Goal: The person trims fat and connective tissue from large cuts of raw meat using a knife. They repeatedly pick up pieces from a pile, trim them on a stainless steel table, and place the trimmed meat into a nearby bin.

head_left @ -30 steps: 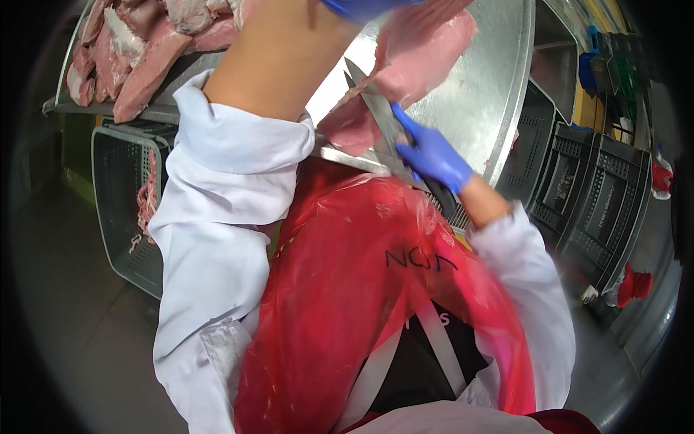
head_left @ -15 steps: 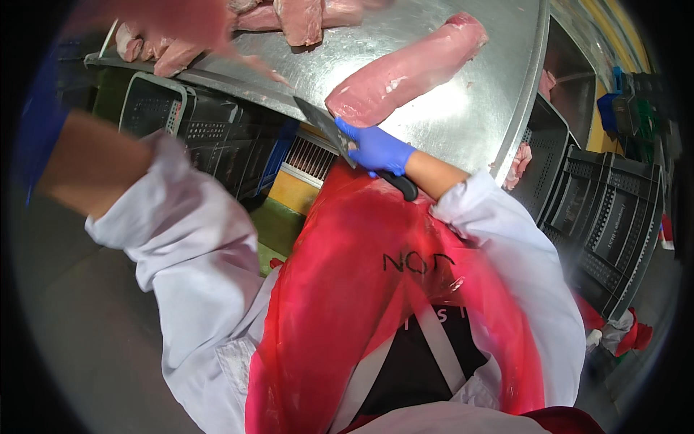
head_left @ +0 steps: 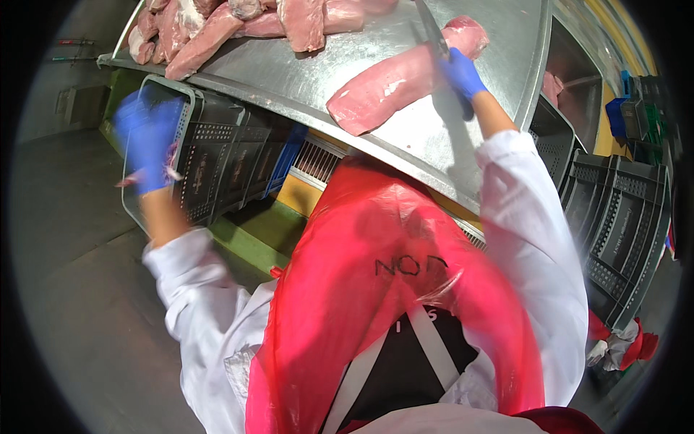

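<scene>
My left hand, blue-gloved and smeared by motion, is over the near end of a dark perforated crate beside the table. Thin reddish meat scraps show at its wrist side; whether the fingers grip them is unclear. My right hand, gloved in blue, is closed round the dark handle of a knife. Its blade points away from me, above a long pink trimmed loin of meat. That loin lies slantwise on the steel table, partly behind the blade and hand.
Several pieces of meat are heaped at the table's far left. To the right are a steel bin with meat inside and stacked dark crates. A green step lies below the table edge.
My left hand has come down from the far left to the crate, and the blurred meat at upper left is gone from there. My right hand has moved the knife from the near edge over the loin.
</scene>
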The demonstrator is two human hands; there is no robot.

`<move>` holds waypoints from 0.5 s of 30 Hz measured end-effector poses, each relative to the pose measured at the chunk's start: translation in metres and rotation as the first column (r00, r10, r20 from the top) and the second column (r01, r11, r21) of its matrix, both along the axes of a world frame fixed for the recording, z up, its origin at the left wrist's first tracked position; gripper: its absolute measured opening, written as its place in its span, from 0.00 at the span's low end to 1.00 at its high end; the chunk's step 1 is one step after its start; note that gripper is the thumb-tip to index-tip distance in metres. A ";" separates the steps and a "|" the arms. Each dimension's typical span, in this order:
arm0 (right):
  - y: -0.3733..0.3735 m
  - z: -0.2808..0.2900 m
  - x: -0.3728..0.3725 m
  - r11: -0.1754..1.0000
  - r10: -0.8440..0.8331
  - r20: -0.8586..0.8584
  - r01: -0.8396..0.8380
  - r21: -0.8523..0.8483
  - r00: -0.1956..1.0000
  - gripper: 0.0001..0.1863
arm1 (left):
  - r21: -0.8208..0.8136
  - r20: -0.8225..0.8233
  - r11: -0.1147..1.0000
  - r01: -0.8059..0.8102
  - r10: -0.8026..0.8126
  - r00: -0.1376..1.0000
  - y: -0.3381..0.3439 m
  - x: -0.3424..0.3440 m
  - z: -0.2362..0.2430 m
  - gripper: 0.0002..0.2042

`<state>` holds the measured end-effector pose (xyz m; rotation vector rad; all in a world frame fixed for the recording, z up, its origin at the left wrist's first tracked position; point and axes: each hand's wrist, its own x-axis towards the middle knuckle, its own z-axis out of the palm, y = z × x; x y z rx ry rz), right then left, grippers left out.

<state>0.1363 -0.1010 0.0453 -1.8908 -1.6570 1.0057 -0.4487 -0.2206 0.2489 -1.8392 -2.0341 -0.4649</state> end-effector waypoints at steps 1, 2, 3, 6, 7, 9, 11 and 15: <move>0.015 -0.036 -0.006 0.998 -0.006 -0.014 0.007 0.067 1.000 0.19 | -0.124 0.307 0.988 0.092 -0.050 0.950 0.001 0.107 -0.038 0.27; 0.016 -0.055 -0.010 0.996 0.003 -0.016 -0.002 0.085 1.000 0.19 | -0.264 0.051 0.934 0.242 -0.237 0.970 0.008 0.172 -0.082 0.27; 0.017 -0.071 -0.019 0.994 0.024 -0.017 -0.022 0.102 1.000 0.19 | -0.118 0.118 0.900 0.419 -0.406 0.906 0.013 0.216 -0.174 0.32; -0.044 -0.075 -0.021 0.987 0.161 0.133 -0.160 -0.019 0.978 0.18 | -0.442 0.229 0.781 0.442 -0.378 0.897 0.027 0.319 -0.224 0.45; -0.068 -0.057 -0.016 0.969 0.246 0.251 -0.231 -0.085 0.936 0.18 | -0.472 0.194 0.787 0.397 -0.347 0.918 0.036 0.327 -0.223 0.45; -0.103 -0.025 -0.003 0.941 0.272 0.246 -0.204 -0.269 0.930 0.19 | -0.512 0.252 0.757 0.406 -0.319 0.914 0.050 0.327 -0.215 0.43; -0.101 -0.032 -0.009 0.957 0.237 0.259 -0.179 -0.228 0.936 0.16 | -0.572 0.291 0.681 0.457 -0.353 0.889 0.062 0.323 -0.209 0.43; -0.058 -0.058 -0.050 0.981 0.137 0.168 -0.110 -0.159 0.976 0.17 | -0.616 0.324 0.632 0.471 -0.342 0.882 0.082 0.319 -0.205 0.42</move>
